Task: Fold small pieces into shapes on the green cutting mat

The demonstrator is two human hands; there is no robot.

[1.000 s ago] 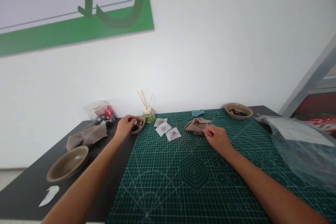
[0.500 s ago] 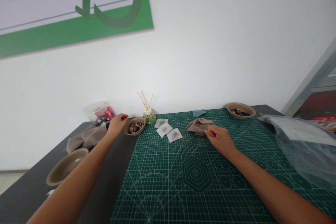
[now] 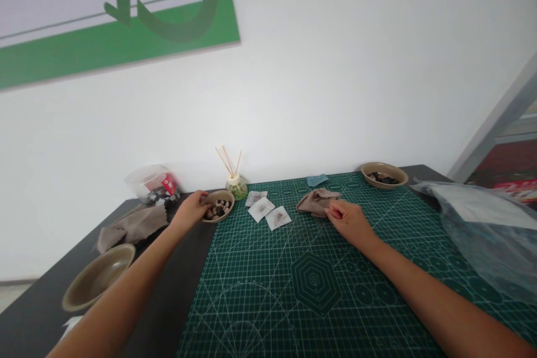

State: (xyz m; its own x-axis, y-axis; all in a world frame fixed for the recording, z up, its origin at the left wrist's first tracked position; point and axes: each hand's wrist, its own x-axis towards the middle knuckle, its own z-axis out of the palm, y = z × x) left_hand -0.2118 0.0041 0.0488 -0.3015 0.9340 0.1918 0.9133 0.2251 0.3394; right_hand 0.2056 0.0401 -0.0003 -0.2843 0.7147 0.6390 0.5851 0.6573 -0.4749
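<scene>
My left hand [image 3: 193,210] is at the near-left side of a small brown bowl [image 3: 229,197] of dark and pale stones [image 3: 218,210]. Its fingers are closed on the rim, with the fingertips just inside next to the stones. My right hand [image 3: 348,221] is curled shut at the right corner of a crumpled grey-brown cloth [image 3: 312,201] on the green cutting mat [image 3: 260,257], its fingertips pinching the cloth's edge. The inside of this fist is hidden. Three small white squares with dark smudges, one of them a white packet [image 3: 278,217], lie between the hands.
A reed diffuser [image 3: 237,185] stands behind the stone bowl. On the left are a clear tub [image 3: 153,182], another grey-brown cloth [image 3: 138,226] and a larger bowl [image 3: 98,277]. Back right is another stone bowl [image 3: 384,173]; a plastic bag [image 3: 486,235] lies right. A blue piece [image 3: 316,180] lies behind.
My left hand has come down and right from above the table onto the stone bowl's rim, and the bowl has shifted slightly. The right hand and its cloth stay in place. The view has turned slightly.
</scene>
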